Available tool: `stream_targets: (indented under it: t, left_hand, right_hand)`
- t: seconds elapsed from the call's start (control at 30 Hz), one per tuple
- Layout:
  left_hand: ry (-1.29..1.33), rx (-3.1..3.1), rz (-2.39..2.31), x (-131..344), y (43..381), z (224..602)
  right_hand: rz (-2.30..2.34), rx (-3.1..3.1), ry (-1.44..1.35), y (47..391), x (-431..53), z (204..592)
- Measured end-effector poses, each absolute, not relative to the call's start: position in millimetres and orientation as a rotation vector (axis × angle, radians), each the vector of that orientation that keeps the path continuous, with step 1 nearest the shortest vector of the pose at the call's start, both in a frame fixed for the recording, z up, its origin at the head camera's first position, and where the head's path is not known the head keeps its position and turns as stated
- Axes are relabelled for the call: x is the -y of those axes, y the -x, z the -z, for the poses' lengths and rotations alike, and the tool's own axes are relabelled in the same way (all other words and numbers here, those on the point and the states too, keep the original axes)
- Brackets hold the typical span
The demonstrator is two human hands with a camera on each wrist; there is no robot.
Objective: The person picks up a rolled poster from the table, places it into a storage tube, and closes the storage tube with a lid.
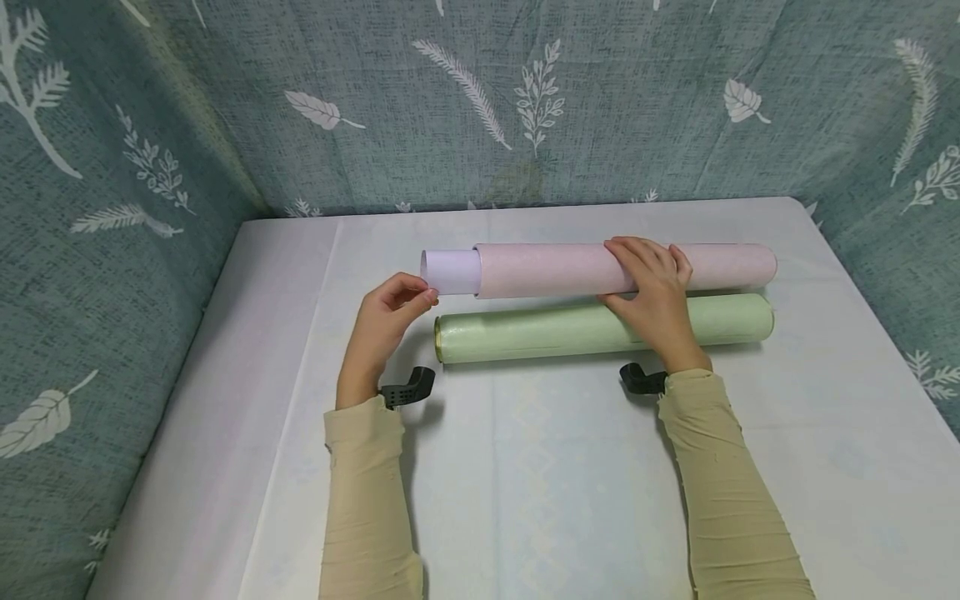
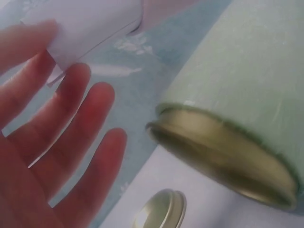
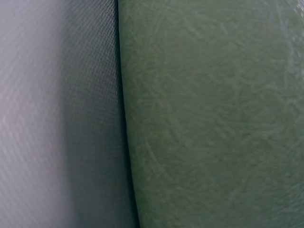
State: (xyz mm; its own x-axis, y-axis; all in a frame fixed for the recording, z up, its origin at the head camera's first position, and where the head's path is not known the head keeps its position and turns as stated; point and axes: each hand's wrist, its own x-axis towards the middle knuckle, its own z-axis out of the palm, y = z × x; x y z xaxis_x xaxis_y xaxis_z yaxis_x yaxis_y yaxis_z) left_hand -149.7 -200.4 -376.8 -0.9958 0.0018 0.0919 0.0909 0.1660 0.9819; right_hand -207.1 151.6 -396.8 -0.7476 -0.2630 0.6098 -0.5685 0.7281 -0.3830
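A pale pink tube (image 1: 551, 271) lies sideways on the table, with a white paper roll (image 1: 452, 272) sticking out of its left end. My left hand (image 1: 378, 329) pinches the roll's near edge at its outer end. In the left wrist view the thumb and forefinger hold the white paper (image 2: 90, 31), while the other fingers stay spread. My right hand (image 1: 654, 292) grips the pink tube from above, right of its middle. Just in front lies a light green tube (image 1: 540, 333), its gold metal rim (image 2: 228, 156) facing left. The right wrist view shows only the green tube's surface (image 3: 213, 114) and white cloth.
White cloth (image 1: 570, 483) covers the table. Blue-green curtains with white leaf prints (image 1: 480, 108) stand behind and at both sides. A small round gold-rimmed thing (image 2: 164, 211) shows low in the left wrist view. Black wrist mounts (image 1: 408, 388) sit on both wrists.
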Motion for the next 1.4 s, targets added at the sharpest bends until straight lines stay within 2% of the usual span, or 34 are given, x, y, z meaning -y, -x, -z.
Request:
stream_targets:
  t: [0.33, 0.7, 1.07, 1.4]
  left_hand:
    - [0.108, 2.422, 1.925, 189, 148, 368]
    - [0.269, 2.517, 1.726, 172, 138, 348]
    - [0.391, 2.562, 1.657, 176, 154, 374]
    - [0.432, 2.618, 1.641, 172, 155, 376]
  right_hand:
    - [-0.769, 2.392, -0.637, 208, -151, 397]
    - [-0.77, 2.394, -0.638, 208, -151, 397]
    - [-0.767, 2.391, -0.638, 207, -151, 397]
    - [-0.774, 2.399, -0.631, 207, -151, 396]
